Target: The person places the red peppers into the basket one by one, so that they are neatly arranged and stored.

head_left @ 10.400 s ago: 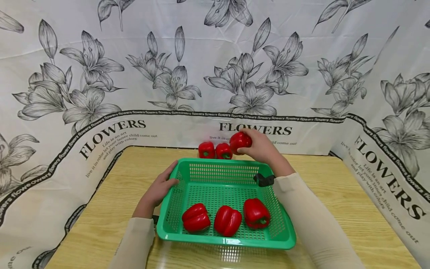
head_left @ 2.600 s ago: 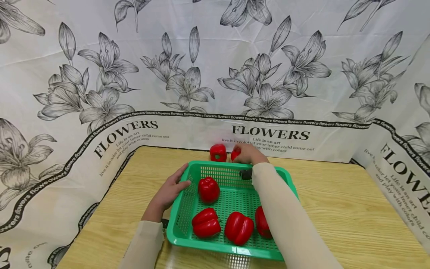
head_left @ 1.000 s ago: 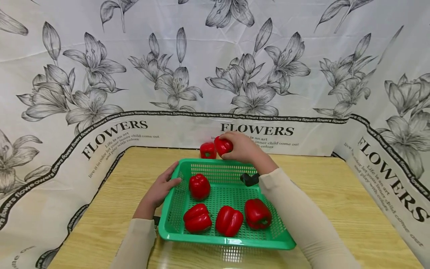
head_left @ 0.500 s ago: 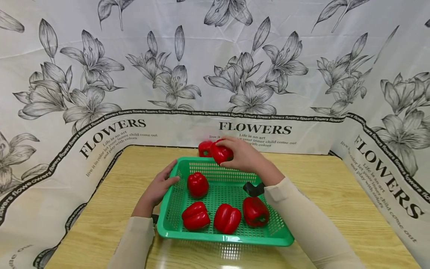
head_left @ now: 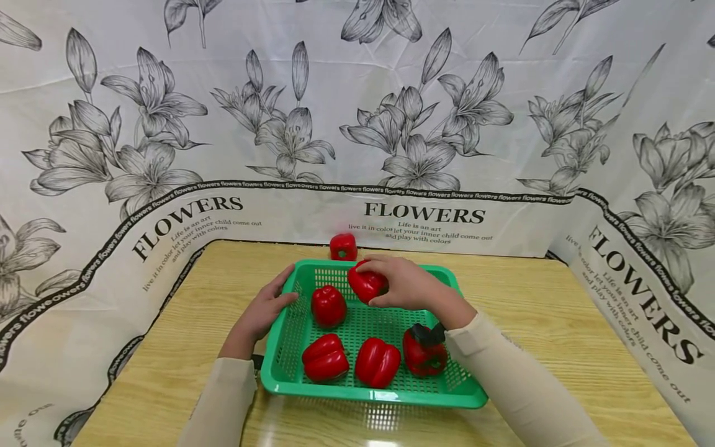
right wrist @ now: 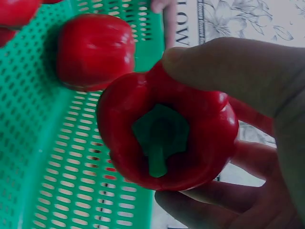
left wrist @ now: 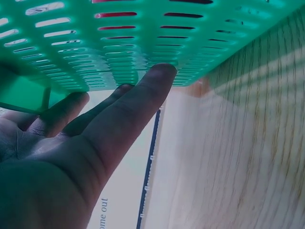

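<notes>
My right hand (head_left: 410,284) holds a red bell pepper (head_left: 364,284) over the back part of a green perforated plastic basket (head_left: 374,394). In the right wrist view the thumb and fingers grip that pepper's sides, its green stem (right wrist: 159,138) facing the camera. My left hand (head_left: 267,313) grips the basket's left rim, thumb over the edge; its fingers (left wrist: 128,114) lie along the outer wall in the left wrist view. Inside the basket, one pepper (head_left: 328,307) lies back left, with several in the front row, including a middle one (head_left: 378,363).
One more red pepper (head_left: 343,247) stands on the wooden table (head_left: 558,335), behind the basket near the back edge. White cloth (head_left: 313,214) printed with lilies and "FLOWERS" hangs around the table. A black strap (head_left: 429,335) at the right wrist partly covers the front right pepper.
The pepper held earliest now lies in the basket's back left. My right hand has since lifted another from the table behind and brought it down over the basket. The left hand stays on the rim.
</notes>
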Demonstrator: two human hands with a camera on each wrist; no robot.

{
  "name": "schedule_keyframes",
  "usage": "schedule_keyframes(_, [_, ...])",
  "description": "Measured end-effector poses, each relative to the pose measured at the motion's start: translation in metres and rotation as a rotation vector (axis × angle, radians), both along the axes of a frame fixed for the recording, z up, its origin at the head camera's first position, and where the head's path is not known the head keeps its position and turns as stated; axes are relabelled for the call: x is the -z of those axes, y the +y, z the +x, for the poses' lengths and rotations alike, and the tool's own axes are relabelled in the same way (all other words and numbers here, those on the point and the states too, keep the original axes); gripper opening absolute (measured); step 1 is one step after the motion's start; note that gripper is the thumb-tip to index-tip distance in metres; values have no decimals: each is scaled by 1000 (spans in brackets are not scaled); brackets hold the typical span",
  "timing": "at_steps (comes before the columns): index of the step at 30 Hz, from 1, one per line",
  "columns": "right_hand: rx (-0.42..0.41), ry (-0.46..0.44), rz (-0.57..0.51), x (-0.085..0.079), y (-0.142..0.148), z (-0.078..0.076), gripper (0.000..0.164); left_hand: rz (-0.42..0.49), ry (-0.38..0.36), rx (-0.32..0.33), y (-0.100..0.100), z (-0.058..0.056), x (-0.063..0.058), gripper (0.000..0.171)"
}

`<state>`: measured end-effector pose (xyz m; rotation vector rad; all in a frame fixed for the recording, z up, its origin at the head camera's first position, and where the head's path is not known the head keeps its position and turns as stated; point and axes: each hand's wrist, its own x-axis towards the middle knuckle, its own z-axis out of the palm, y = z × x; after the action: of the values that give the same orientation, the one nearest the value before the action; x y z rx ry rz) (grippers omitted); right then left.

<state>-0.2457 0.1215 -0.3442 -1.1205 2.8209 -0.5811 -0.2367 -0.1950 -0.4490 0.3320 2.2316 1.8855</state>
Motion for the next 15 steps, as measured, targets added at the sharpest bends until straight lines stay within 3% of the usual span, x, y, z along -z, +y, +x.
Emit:
schedule_keyframes(11, [-70,-113,117,19,-3,0,56,11,4,2,0,-1,2,67])
schedule_keyframes(15, [-96,-107,154,25,-3,-1,55,11,14,9,0,0,1,67])
